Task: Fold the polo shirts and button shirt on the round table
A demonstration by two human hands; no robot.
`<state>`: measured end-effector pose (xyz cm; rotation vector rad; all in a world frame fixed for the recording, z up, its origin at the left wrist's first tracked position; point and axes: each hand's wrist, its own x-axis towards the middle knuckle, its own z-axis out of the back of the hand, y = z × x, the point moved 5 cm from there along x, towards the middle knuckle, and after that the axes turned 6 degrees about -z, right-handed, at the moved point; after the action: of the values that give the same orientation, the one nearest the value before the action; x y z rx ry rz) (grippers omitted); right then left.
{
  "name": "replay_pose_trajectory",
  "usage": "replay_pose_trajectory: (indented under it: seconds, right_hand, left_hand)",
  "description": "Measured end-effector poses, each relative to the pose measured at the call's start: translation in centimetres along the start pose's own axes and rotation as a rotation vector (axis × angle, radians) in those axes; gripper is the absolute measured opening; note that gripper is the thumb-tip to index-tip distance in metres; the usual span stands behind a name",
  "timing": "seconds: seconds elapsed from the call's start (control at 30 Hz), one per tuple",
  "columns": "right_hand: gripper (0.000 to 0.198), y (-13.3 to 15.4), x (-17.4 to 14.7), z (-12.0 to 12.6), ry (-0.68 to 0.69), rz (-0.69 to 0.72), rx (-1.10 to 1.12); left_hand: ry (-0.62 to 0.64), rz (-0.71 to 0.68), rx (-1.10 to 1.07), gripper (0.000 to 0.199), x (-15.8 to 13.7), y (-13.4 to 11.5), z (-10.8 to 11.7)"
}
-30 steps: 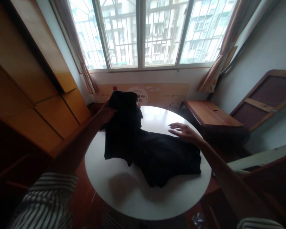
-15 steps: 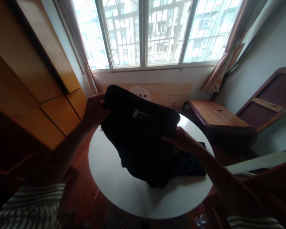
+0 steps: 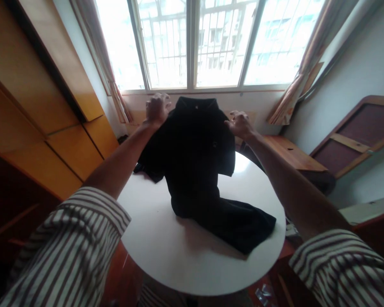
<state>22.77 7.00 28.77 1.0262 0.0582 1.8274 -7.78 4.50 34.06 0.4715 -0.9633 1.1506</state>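
A black short-sleeved shirt (image 3: 195, 145) with a collar hangs upright above a round white table (image 3: 147, 230). Its front faces me, and a small mark shows on the chest. My left hand (image 3: 158, 110) grips the shoulder on the left, fingers curled. On the other shoulder my right hand (image 3: 240, 123) is closed at the fabric. A dark piece of cloth (image 3: 243, 221) lies on the table below and to the right; where it meets the shirt, I cannot tell the two apart. Another dark item (image 3: 150, 173) sits at the table's left edge, partly behind the sleeve.
Wooden cabinets (image 3: 73, 140) stand at the left. Beyond the table are a barred window (image 3: 217, 51) and tied curtains (image 3: 283, 106). A low wooden table (image 3: 294, 153) and a leaning framed panel (image 3: 355, 132) are at the right.
The shirt went from bunched and tilted to hanging by its shoulders, its front now toward me. Both hands have risen and moved away from me. More of the cloth on the table shows.
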Motion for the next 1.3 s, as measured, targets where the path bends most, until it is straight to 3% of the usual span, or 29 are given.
replay_pose_trajectory:
  seconds: [0.1, 0.23, 0.3, 0.33, 0.37, 0.43, 0.5, 0.57, 0.63, 0.73, 0.83, 0.97, 1.07, 1.13, 1.2, 1.3]
  right_hand:
    - [0.028, -1.1, -5.8, -1.6, 0.074, 0.009, -0.133]
    - [0.027, -0.8, -20.3, -2.9, 0.488, 0.121, -0.081]
    - [0.037, -1.3, -27.1, -2.7, 0.614, 0.129, -0.060]
    - [0.051, -1.8, -30.0, -2.6, 0.639, 0.143, -0.046]
    - [0.063, -2.4, -32.3, -2.6, 0.636, 0.151, -0.038]
    - [0.057, -3.7, -35.6, -2.7, 0.570, 0.175, -0.041]
    - [0.035, -4.5, -36.9, -2.8, 0.459, 0.206, -0.039]
    - [0.034, -4.5, -36.7, -2.5, 0.360, 0.196, -0.009]
    - [0.030, -3.8, -35.2, -1.7, 0.300, 0.082, 0.058]
    - [0.025, -2.2, -32.2, 0.1, 0.257, -0.189, 0.202]
    - [0.032, -0.3, -30.3, 0.7, 0.377, -0.339, 0.362]
    - [0.063, 2.1, -30.8, 0.0, 0.738, -0.218, 0.461]
    - [0.063, 2.9, -32.4, -0.4, 1.011, -0.106, 0.466]
    - [0.058, 2.5, -32.7, -0.9, 1.140, -0.102, 0.488]
    - [0.049, 1.0, -31.5, -1.8, 1.097, -0.147, 0.491]
    - [0.046, -3.5, -27.0, -3.9, 0.764, -0.281, 0.402]
  left_hand:
    - [0.198, -0.258, 0.002, 0.015, -7.4, -5.1, -2.6]
    - [0.592, -0.470, -0.134, 0.025, -23.0, -9.7, -2.9]
    - [0.729, -0.454, -0.221, 0.028, -29.6, -10.0, -2.5]
    - [0.759, -0.445, -0.260, 0.029, -32.0, -9.8, -2.3]
    - [0.755, -0.428, -0.279, 0.033, -33.9, -9.5, -2.1]
    - [0.708, -0.405, -0.281, 0.037, -36.1, -8.7, -2.2]
    - [0.654, -0.414, -0.263, 0.030, -36.7, -8.2, -2.6]
    - [0.597, -0.428, -0.290, 0.031, -36.2, -8.0, -2.8]
    - [0.502, -0.362, -0.376, 0.029, -34.6, -7.5, -2.5]
    - [0.316, -0.093, -0.514, 0.023, -31.3, -5.5, -1.1]
    - [0.244, 0.179, -0.659, 0.020, -28.9, -2.5, 0.4]
    - [0.343, 0.420, -0.711, 0.023, -28.8, 1.1, 1.6]
    - [0.460, 0.413, -0.515, 0.019, -30.4, 2.7, 2.3]
    - [0.450, 0.355, -0.422, 0.022, -31.2, 3.1, 2.6]
    - [0.427, 0.300, -0.386, 0.026, -31.6, 2.9, 2.5]
    - [0.417, 0.215, -0.343, 0.024, -30.7, 1.7, 1.3]
